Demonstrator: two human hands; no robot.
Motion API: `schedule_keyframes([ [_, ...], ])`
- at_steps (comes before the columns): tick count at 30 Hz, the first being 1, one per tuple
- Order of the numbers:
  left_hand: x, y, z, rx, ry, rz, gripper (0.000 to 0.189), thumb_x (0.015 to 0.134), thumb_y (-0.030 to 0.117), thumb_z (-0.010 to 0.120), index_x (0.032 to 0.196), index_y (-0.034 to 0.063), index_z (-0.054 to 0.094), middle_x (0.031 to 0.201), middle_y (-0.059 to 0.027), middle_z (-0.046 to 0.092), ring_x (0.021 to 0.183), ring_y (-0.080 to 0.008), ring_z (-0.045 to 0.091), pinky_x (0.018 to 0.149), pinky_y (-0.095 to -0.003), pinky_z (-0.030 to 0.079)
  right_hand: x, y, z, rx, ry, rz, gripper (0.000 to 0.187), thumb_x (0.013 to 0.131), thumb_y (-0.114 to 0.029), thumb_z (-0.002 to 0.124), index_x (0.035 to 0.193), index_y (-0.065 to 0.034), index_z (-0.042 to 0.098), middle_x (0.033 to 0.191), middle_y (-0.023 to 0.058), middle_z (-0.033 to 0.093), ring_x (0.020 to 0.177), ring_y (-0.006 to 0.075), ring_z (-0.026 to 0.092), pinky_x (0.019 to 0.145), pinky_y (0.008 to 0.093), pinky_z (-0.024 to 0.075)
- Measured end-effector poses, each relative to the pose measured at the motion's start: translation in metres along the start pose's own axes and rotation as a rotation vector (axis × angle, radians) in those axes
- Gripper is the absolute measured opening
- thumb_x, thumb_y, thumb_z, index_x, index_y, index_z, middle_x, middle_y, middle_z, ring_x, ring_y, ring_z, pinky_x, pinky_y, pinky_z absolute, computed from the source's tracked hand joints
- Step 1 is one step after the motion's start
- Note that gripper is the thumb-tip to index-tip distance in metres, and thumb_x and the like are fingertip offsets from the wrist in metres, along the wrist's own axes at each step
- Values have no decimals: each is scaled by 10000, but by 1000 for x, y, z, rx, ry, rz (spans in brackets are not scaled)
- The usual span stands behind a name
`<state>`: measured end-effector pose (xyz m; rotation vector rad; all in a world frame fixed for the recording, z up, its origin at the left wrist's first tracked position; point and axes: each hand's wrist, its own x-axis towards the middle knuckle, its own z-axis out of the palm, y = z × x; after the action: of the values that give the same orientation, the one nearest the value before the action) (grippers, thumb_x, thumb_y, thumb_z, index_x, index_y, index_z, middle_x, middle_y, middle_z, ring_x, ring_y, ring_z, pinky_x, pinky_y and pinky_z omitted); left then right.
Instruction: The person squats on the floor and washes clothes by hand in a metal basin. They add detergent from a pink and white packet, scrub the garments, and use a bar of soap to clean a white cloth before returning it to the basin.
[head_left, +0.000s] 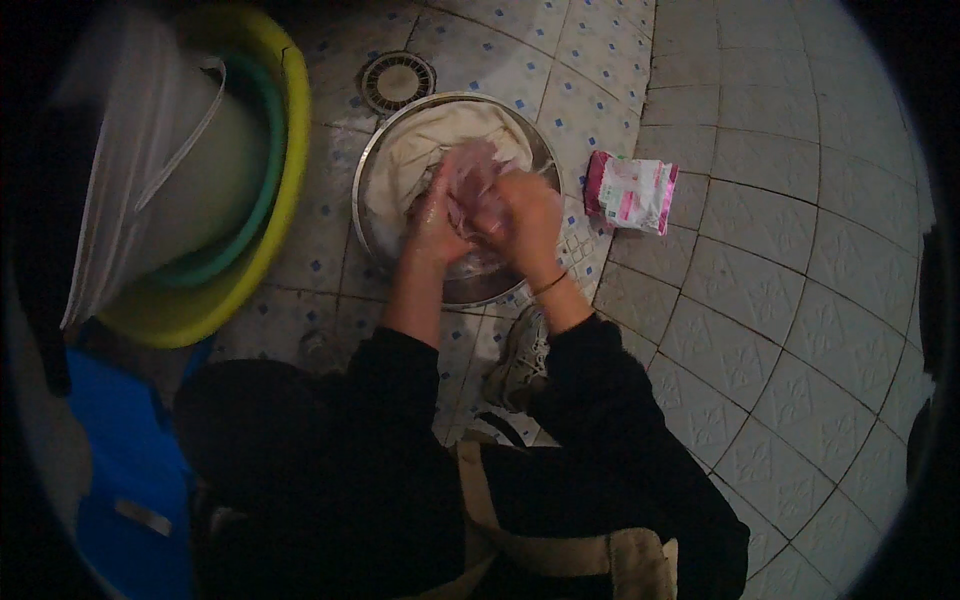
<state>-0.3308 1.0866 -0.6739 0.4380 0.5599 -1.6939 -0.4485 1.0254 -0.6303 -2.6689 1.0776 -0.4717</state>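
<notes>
A round metal basin (469, 291) stands on the tiled floor in front of me. Inside it lies a bunched cream cloth (424, 135), wet-looking and partly hidden by my hands. Over the basin, my left hand (433, 232) grips a pinkish wet cloth (474, 161) from the left side. My right hand (534, 214), curled into a fist, holds the same cloth from the right. The cloth is crumpled between the two hands and blurred, so its shape is unclear.
At left, a yellow tub (302, 112) and a green basin (276, 142) hold white zippered fabric (124, 180) draped outward. A floor drain (397, 81) sits behind the metal basin. A pink-and-white packet (634, 193) lies right. Nearer are a blue object (120, 412) and my shoe (519, 360).
</notes>
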Motion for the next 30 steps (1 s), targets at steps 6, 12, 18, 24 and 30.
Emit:
schedule_keyframes([
  [6,19,-33,2,411,366,348,458,934,407,549,1245,74,497,1131,-67,565,1077,-181,518,909,-314,456,18,-11,16,245,-8,307,135,703,-174,659,748,-59,602,660,159,585,634,387,570,600,460,452],
  [12,17,-34,-15,362,260,450,427,957,388,511,1246,73,499,1146,-68,557,1062,-182,532,908,-313,462,24,-49,9,-18,135,77,170,807,-215,620,838,-48,618,735,189,608,735,393,585,683,472,470],
  [18,19,-33,-20,254,230,369,427,969,390,481,1262,78,496,1190,-72,547,1076,-197,541,918,-329,465,2,5,14,1312,-45,690,385,905,-321,607,1189,-64,565,1159,92,603,1039,233,583,928,343,457],
  [24,26,-36,-16,364,155,373,445,974,403,456,1280,82,494,1239,-78,539,1107,-215,546,945,-354,460,-30,20,16,1394,-142,828,365,891,-195,657,1205,-45,550,1170,61,589,1052,174,573,903,335,472],
  [30,4,-30,-6,12,-174,17,534,936,446,488,1322,77,467,1334,-97,499,1232,-223,489,1029,-395,413,2,10,-18,373,-3,79,186,802,-57,628,978,-4,599,953,138,652,869,323,620,802,382,490],
])
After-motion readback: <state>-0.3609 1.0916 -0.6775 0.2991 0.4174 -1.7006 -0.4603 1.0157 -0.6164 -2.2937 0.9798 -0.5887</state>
